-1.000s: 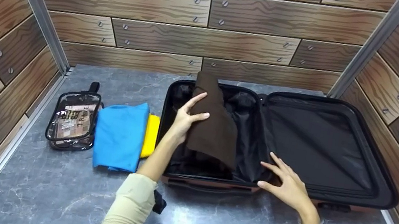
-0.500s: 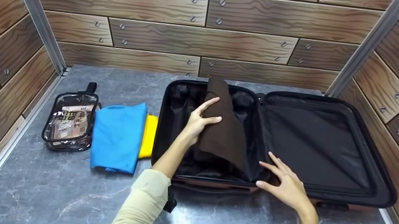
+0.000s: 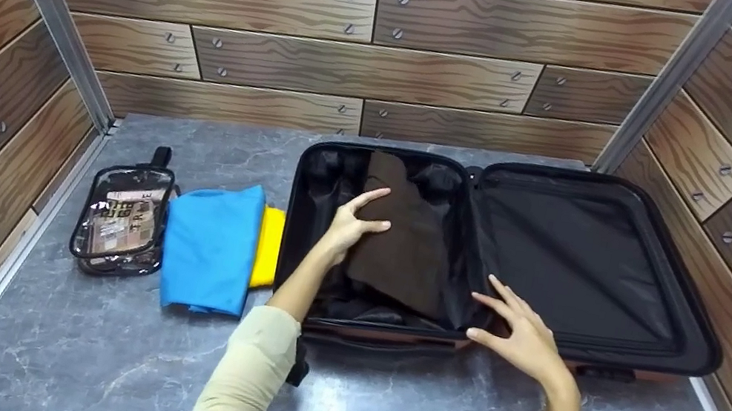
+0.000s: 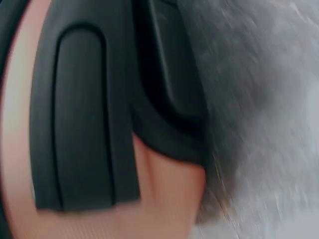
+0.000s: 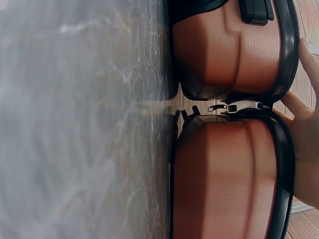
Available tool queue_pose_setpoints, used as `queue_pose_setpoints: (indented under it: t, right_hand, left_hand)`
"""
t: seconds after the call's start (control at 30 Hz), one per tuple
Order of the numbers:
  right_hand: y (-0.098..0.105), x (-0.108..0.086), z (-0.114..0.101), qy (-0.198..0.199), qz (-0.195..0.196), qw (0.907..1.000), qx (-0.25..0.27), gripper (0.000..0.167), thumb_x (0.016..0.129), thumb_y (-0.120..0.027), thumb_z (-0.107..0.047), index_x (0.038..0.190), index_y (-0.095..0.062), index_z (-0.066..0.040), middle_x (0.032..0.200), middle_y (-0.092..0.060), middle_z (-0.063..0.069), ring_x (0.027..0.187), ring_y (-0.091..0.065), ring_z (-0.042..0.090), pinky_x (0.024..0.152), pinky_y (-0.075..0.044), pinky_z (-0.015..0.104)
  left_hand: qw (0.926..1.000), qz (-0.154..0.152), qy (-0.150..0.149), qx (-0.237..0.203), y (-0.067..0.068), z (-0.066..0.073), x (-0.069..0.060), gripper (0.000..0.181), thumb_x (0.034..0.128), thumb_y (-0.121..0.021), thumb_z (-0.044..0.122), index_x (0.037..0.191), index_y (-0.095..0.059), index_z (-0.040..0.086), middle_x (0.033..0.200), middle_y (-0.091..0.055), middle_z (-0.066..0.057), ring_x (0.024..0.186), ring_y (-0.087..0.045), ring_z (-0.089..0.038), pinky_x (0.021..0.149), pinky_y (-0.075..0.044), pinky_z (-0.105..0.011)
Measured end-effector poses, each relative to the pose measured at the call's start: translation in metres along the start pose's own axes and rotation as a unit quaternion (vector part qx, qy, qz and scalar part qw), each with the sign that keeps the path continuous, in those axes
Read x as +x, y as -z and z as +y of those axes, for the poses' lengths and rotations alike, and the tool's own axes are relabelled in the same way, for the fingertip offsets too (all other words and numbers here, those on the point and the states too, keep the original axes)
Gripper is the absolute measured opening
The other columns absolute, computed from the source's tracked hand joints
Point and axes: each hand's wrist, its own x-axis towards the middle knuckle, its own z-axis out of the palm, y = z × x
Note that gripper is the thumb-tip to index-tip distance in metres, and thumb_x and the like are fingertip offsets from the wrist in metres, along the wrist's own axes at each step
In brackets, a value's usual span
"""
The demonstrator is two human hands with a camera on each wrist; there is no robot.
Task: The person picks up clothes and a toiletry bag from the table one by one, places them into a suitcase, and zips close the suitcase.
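A folded dark-brown cloth (image 3: 406, 254) is lying in the left half of an open, black-lined, orange-shelled suitcase (image 3: 587, 275), toward 3 o'clock from the left hand (image 3: 348, 231), its long axis running 11 to 5 o'clock. That nearer grip is touching it, thumb and forefinger apart; with the other fingers hidden, clamping cannot be told. The right hand (image 3: 526, 343), digits apart, is lying toward 4 o'clock. A clear, black-trimmed pouch (image 3: 122, 223) at 9 o'clock is showing lettering, not surely legible.
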Motion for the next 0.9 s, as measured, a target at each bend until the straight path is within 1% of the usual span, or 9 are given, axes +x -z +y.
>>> queue_pose_setpoints:
  t: [0.13, 0.3, 0.4, 0.5, 0.63, 0.67, 0.73, 0.83, 0.9]
  right_hand:
    - [0.001, -0.001, 0.001, -0.002, 0.0, 1.0, -0.001, 0.06, 0.078, -0.066, -0.051, 0.131, -0.053, -0.027, 0.148, -0.024, -0.007, 0.133, -0.021, 0.031, 0.093, -0.02, 0.066]
    - [0.001, 0.0, 0.001, -0.002, -0.005, 1.0, 0.0, 0.06, 0.078, -0.065, -0.051, 0.132, -0.052, -0.027, 0.149, -0.023, -0.007, 0.133, -0.02, 0.031, 0.092, -0.021, 0.066]
    - [0.0, 0.0, 0.0, -0.002, -0.007, 1.0, 0.001, 0.06, 0.078, -0.065, -0.052, 0.132, -0.052, -0.027, 0.149, -0.023, -0.007, 0.133, -0.02, 0.031, 0.092, -0.021, 0.066]
    - [0.001, 0.001, -0.001, -0.003, -0.007, 1.0, 0.0, 0.06, 0.079, -0.065, -0.052, 0.132, -0.052, -0.027, 0.149, -0.023, -0.007, 0.133, -0.02, 0.031, 0.093, -0.021, 0.066]
    - [0.002, 0.002, -0.001, -0.002, -0.004, 1.0, -0.002, 0.059, 0.079, -0.065, -0.052, 0.132, -0.052, -0.027, 0.149, -0.023, -0.007, 0.133, -0.02, 0.031, 0.093, -0.021, 0.065]
    - [0.002, 0.002, -0.001, -0.001, -0.004, 1.0, -0.002, 0.059, 0.079, -0.065, -0.052, 0.131, -0.052, -0.027, 0.149, -0.023, -0.007, 0.133, -0.02, 0.031, 0.093, -0.021, 0.065]
    - [0.002, 0.002, -0.001, 0.0, -0.005, 1.0, -0.002, 0.059, 0.079, -0.065, -0.051, 0.132, -0.052, -0.027, 0.149, -0.023, -0.006, 0.133, -0.02, 0.031, 0.093, -0.02, 0.066]
    - [0.002, 0.001, -0.002, 0.001, -0.007, 1.0, -0.001, 0.059, 0.079, -0.065, -0.05, 0.132, -0.052, -0.026, 0.149, -0.023, -0.005, 0.133, -0.02, 0.032, 0.092, -0.02, 0.066]
    - [0.002, 0.0, -0.002, 0.0, -0.008, 1.0, 0.0, 0.059, 0.079, -0.065, -0.05, 0.132, -0.052, -0.026, 0.149, -0.023, -0.005, 0.133, -0.02, 0.032, 0.093, -0.02, 0.066]
  left_hand:
    - [0.9978, 0.016, 0.062, -0.014, 0.012, -0.001, -0.002, 0.059, 0.0714, -0.071, -0.006, 0.125, -0.059, 0.014, 0.118, -0.056, -0.009, 0.098, -0.056, -0.022, 0.081, -0.046, -0.031]
    - [0.9872, 0.051, 0.147, -0.034, 0.024, -0.005, -0.005, 0.058, 0.0713, -0.065, -0.008, 0.125, -0.058, 0.013, 0.123, -0.052, -0.01, 0.101, -0.051, -0.023, 0.082, -0.043, -0.032]
    - [0.9809, 0.063, 0.179, -0.045, 0.028, -0.007, -0.007, 0.058, 0.0728, -0.062, -0.009, 0.127, -0.057, 0.011, 0.128, -0.049, -0.011, 0.107, -0.048, -0.024, 0.087, -0.041, -0.033]
    - [0.978, 0.082, 0.188, -0.037, 0.029, -0.009, -0.007, 0.057, 0.0721, -0.062, -0.011, 0.125, -0.059, 0.01, 0.133, -0.045, -0.01, 0.112, -0.045, -0.024, 0.094, -0.036, -0.034]
    - [0.976, 0.125, 0.178, 0.01, 0.05, -0.061, 0.026, 0.06, 0.0561, -0.072, -0.009, 0.108, -0.071, 0.022, 0.134, -0.044, -0.004, 0.114, -0.04, -0.018, 0.097, -0.027, -0.033]
    - [0.9735, 0.137, 0.181, 0.026, 0.052, -0.071, 0.032, 0.06, 0.0568, -0.071, -0.01, 0.107, -0.071, 0.024, 0.137, -0.041, -0.004, 0.118, -0.037, -0.019, 0.1, -0.024, -0.035]
    - [0.9727, 0.148, 0.175, 0.04, 0.066, -0.106, 0.054, 0.06, 0.0521, -0.073, -0.008, 0.1, -0.073, 0.028, 0.135, -0.044, -0.003, 0.117, -0.038, -0.018, 0.099, -0.024, -0.035]
    - [0.9714, 0.152, 0.178, 0.04, 0.075, -0.126, 0.066, 0.059, 0.0591, -0.07, -0.013, 0.106, -0.071, 0.023, 0.133, -0.047, -0.004, 0.118, -0.04, -0.02, 0.1, -0.026, -0.036]
    - [0.9745, 0.151, 0.164, 0.028, 0.082, -0.139, 0.071, 0.058, 0.0542, -0.072, -0.012, 0.101, -0.073, 0.022, 0.127, -0.052, -0.001, 0.113, -0.044, -0.018, 0.097, -0.03, -0.034]
